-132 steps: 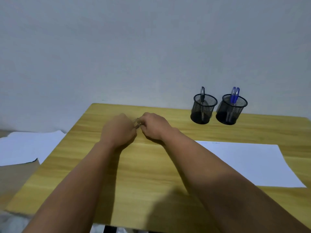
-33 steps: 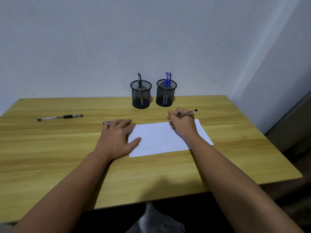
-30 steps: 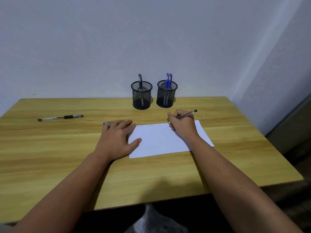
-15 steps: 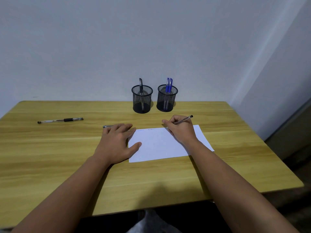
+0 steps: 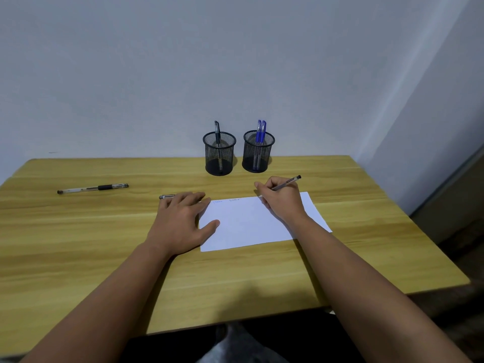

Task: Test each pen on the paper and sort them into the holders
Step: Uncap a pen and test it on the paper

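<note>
A white sheet of paper (image 5: 251, 224) lies on the wooden table (image 5: 104, 258), with two faint scribbles near its top edge. My right hand (image 5: 281, 199) grips a thin pen (image 5: 286, 182), its tip down at the paper's top edge. My left hand (image 5: 183, 221) lies flat, fingers spread, on the paper's left edge. A pen cap (image 5: 166, 197) pokes out from under its fingertips. The left mesh holder (image 5: 219, 156) has one black pen; the right mesh holder (image 5: 258, 151) has two blue pens. A clear pen with a black grip (image 5: 93, 188) lies at the far left.
The holders stand at the table's back edge against a pale wall. The table's right edge (image 5: 408, 221) borders a corner with a darker floor. The near edge (image 5: 235, 320) runs just above my lap.
Since 4.4 s ago my hands left the table's left side. The right one now holds a pen to the paper, and over the last second it slid left along the top edge.
</note>
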Demonstrator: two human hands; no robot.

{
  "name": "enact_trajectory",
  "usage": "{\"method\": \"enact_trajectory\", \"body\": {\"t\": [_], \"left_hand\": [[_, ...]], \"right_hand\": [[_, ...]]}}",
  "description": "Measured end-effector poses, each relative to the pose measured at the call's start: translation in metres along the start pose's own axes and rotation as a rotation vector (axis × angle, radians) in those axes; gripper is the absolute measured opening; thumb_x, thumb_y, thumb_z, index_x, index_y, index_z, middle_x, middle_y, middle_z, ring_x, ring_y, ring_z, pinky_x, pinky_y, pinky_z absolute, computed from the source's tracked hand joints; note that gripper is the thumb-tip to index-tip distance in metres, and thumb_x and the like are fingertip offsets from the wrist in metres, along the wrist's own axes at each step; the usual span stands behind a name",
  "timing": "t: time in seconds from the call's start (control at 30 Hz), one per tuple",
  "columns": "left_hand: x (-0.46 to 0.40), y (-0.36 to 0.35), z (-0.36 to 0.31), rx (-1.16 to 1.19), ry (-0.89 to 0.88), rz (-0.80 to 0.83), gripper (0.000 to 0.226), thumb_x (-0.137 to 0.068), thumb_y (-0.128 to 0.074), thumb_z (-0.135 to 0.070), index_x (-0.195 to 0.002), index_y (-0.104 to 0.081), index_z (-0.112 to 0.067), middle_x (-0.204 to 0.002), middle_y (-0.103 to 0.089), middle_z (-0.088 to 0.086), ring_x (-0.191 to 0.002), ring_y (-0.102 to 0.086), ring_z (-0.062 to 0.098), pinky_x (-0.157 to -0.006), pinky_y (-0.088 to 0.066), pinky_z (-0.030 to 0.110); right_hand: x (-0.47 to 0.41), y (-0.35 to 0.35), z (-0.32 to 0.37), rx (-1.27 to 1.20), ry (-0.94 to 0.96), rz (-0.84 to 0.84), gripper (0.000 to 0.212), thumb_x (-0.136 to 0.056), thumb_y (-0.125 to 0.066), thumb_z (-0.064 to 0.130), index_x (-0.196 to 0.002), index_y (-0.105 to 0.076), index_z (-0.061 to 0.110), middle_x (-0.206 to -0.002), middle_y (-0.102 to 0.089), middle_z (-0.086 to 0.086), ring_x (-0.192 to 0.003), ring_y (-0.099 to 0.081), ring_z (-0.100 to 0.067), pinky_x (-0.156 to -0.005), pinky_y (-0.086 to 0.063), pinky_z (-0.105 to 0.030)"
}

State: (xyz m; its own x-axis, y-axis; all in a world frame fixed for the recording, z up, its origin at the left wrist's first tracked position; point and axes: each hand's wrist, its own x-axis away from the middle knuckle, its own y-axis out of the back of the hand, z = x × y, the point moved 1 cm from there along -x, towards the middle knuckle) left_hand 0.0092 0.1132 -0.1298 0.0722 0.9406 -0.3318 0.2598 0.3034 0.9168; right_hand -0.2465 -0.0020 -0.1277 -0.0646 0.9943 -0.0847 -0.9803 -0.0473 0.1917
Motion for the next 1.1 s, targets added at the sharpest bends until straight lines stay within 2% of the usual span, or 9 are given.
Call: {"method": "enact_trajectory", "body": {"t": [0.1, 0.23, 0.33, 0.43, 0.6, 0.7, 0.77, 0.93, 1.1], "left_hand": [[0.0003, 0.0002, 0.0, -0.001, -0.001, 0.001, 0.071, -0.083, -0.041, -0.075, -0.137, -0.061, -0.034, -0.149, -0.052, -0.012, -0.139, -0.041, 0.017, -0.109, -0.025, 0.046], [0.0007, 0.0011, -0.0008, 0.0, -0.004, 0.001, 0.071, -0.082, -0.041, -0.075, -0.137, -0.061, -0.034, -0.149, -0.053, -0.011, -0.139, -0.042, 0.018, -0.109, -0.026, 0.047], [0.001, 0.0016, 0.0, 0.002, -0.002, -0.004, 0.072, -0.082, -0.041, -0.075, -0.137, -0.061, -0.033, -0.149, -0.053, -0.011, -0.139, -0.042, 0.017, -0.109, -0.025, 0.047], [0.0008, 0.0011, 0.0005, -0.003, -0.001, 0.0, 0.071, -0.082, -0.041, -0.075, -0.138, -0.061, -0.034, -0.15, -0.052, -0.012, -0.139, -0.041, 0.016, -0.11, -0.025, 0.047], [0.0004, 0.0001, 0.0, 0.002, 0.002, -0.006, 0.07, -0.082, -0.042, -0.074, -0.136, -0.062, -0.034, -0.148, -0.053, -0.012, -0.138, -0.042, 0.016, -0.109, -0.026, 0.048], [0.0006, -0.0003, 0.0007, -0.004, 0.0, -0.003, 0.07, -0.082, -0.042, -0.074, -0.137, -0.061, -0.034, -0.148, -0.053, -0.012, -0.139, -0.042, 0.016, -0.11, -0.027, 0.048], [0.0002, -0.0003, 0.0008, -0.007, 0.003, 0.003, 0.07, -0.083, -0.042, -0.075, -0.138, -0.06, -0.035, -0.149, -0.052, -0.013, -0.14, -0.041, 0.016, -0.11, -0.026, 0.047], [0.0004, 0.0007, -0.0002, -0.006, 0.0, 0.0, 0.07, -0.083, -0.042, -0.075, -0.138, -0.06, -0.035, -0.15, -0.052, -0.012, -0.14, -0.041, 0.016, -0.11, -0.025, 0.046], [0.0005, 0.0004, -0.0004, 0.002, 0.006, -0.001, 0.071, -0.082, -0.042, -0.075, -0.138, -0.06, -0.035, -0.15, -0.051, -0.013, -0.14, -0.04, 0.015, -0.11, -0.024, 0.046]], "right_hand": [[0.0019, 0.0, 0.0012, 0.044, 0.005, -0.019, 0.041, -0.096, -0.077, 0.016, -0.063, -0.058, 0.001, -0.052, -0.059, -0.009, -0.048, -0.055, -0.017, -0.064, -0.057, -0.042], [0.0023, 0.0011, 0.0013, -0.025, -0.022, -0.073, 0.041, -0.098, -0.075, 0.014, -0.071, -0.055, -0.008, -0.058, -0.061, -0.015, -0.054, -0.06, -0.024, -0.056, -0.049, -0.034], [0.0005, 0.0009, -0.0007, -0.006, -0.022, -0.061, 0.04, -0.098, -0.076, 0.016, -0.07, -0.057, -0.006, -0.058, -0.061, -0.016, -0.054, -0.06, -0.025, -0.058, -0.049, -0.035], [-0.0001, 0.0, -0.0013, 0.041, -0.011, -0.067, 0.04, -0.097, -0.077, 0.016, -0.063, -0.061, 0.005, -0.056, -0.063, -0.013, -0.052, -0.061, -0.02, -0.057, -0.052, -0.033], [-0.0005, -0.0001, -0.0019, 0.053, -0.009, -0.041, 0.038, -0.097, -0.075, 0.012, -0.071, -0.058, -0.01, -0.054, -0.059, -0.012, -0.049, -0.058, -0.016, -0.054, -0.051, -0.031], [-0.0006, -0.0007, -0.0024, 0.043, -0.013, -0.047, 0.038, -0.097, -0.073, 0.011, -0.071, -0.056, -0.01, -0.057, -0.057, -0.02, -0.052, -0.057, -0.025, -0.056, -0.047, -0.036], [0.0006, -0.0007, -0.0012, 0.054, -0.014, -0.055, 0.038, -0.097, -0.073, 0.013, -0.072, -0.055, -0.01, -0.058, -0.056, -0.023, -0.052, -0.057, -0.025, -0.056, -0.048, -0.036], [-0.0003, -0.0002, -0.0022, 0.028, -0.026, -0.065, 0.041, -0.097, -0.073, 0.016, -0.071, -0.052, -0.008, -0.058, -0.056, -0.017, -0.055, -0.057, -0.027, -0.058, -0.048, -0.037], [0.0005, 0.0005, -0.0001, 0.033, -0.013, -0.069, 0.042, -0.096, -0.07, 0.011, -0.074, -0.044, -0.012, -0.061, -0.043, -0.017, -0.057, -0.05, -0.025, -0.059, -0.046, -0.036]]}}
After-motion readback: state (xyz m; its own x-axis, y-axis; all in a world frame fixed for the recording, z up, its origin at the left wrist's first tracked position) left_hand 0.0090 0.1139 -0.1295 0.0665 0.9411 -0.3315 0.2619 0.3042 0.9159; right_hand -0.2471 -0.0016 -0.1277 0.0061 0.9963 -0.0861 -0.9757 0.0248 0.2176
